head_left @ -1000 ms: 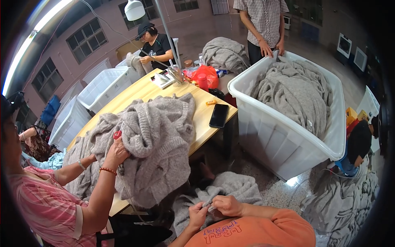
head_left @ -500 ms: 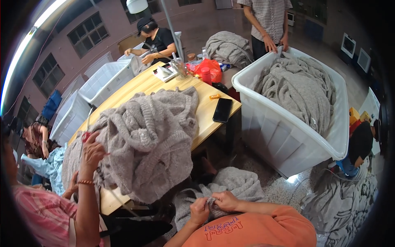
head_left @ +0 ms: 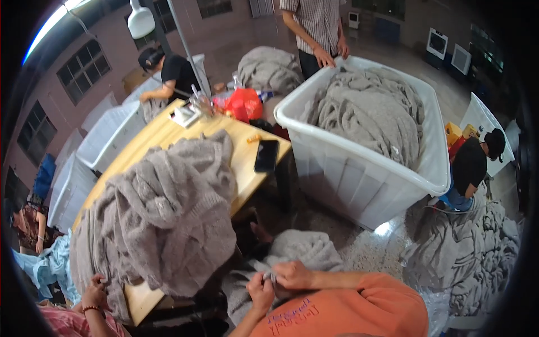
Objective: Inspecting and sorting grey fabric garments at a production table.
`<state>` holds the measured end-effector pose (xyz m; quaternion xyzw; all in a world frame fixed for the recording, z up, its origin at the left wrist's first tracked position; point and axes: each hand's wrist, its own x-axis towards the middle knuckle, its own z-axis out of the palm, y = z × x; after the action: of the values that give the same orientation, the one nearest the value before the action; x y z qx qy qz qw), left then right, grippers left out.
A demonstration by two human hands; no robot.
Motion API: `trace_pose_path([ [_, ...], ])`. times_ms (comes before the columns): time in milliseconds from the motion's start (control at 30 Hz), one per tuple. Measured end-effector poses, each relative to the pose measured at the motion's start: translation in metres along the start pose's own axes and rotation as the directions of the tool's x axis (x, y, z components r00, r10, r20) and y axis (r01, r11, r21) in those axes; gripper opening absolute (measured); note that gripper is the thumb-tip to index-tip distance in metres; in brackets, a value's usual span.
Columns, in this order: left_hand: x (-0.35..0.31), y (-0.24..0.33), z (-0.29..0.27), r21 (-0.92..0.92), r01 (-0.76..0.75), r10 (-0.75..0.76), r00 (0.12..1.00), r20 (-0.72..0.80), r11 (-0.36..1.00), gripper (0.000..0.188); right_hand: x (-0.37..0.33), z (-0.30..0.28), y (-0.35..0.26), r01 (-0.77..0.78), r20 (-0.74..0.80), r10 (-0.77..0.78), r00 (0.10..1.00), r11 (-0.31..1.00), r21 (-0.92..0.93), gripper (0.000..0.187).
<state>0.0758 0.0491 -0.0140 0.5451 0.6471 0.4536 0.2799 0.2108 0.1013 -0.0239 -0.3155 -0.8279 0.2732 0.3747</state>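
A grey knitted garment (head_left: 307, 248) lies bunched across my lap, and both of my hands grip it close together. My left hand (head_left: 261, 292) is closed, pinching a fold of the knit. Right beside it, my right hand (head_left: 293, 275) has its fingers curled round the same fold, the knuckles almost meeting the left hand's. The fingertips are partly hidden, so anything small between them cannot be made out. Ahead and to the left, a heap of grey-brown knitwear (head_left: 163, 213) covers much of the wooden table (head_left: 247, 178).
A white plastic bin (head_left: 359, 163) full of grey knits stands ahead right; a person in a striped shirt (head_left: 314, 22) touches its rim. A co-worker's hand (head_left: 95, 295) is at the heap's left edge. A black phone (head_left: 266, 156) lies on the table. Grey fabric (head_left: 466, 253) covers the right floor.
The view has swung, shifting the table and bin leftward in the picture. The co-worker's raised hand at left has come down to the heap's lower edge. My hands keep their grip on the garment.
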Motion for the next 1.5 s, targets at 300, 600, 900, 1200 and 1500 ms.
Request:
trace_pose_path([
  [300, 0.014, 0.011, 0.001, -0.088, -0.015, 0.028, 0.99, 0.14, 0.996, 0.007, -0.003, -0.052, 0.003, -0.373, -0.005, 0.461, 0.887, 0.724, 0.58, 0.02],
  [600, 0.024, -0.003, -0.003, 0.047, 0.135, -0.142, 0.885, 0.443, 0.99, 0.01, -0.03, -0.055, 0.045, -0.45, 0.017, 0.572, 0.82, 0.627, 0.636, 0.013],
  [900, 0.013, 0.002, 0.012, -0.357, 0.442, -0.259, 0.851, 0.457, 0.823, 0.004, -0.022, -0.02, 0.04, -0.379, 0.159, 0.385, 0.909, 0.606, 0.699, 0.039],
  [1200, -0.002, -0.004, 0.009, -0.291, 0.349, -0.245, 0.909, 0.338, 0.891, 0.005, -0.022, 0.002, 0.015, -0.518, 0.328, 0.515, 0.792, 0.281, 0.808, 0.01],
  [1500, -0.009, -0.007, 0.015, -0.493, 0.377, -0.25, 0.919, 0.305, 0.784, 0.003, -0.026, 0.006, 0.011, -0.517, 0.24, 0.552, 0.798, 0.424, 0.744, 0.014],
])
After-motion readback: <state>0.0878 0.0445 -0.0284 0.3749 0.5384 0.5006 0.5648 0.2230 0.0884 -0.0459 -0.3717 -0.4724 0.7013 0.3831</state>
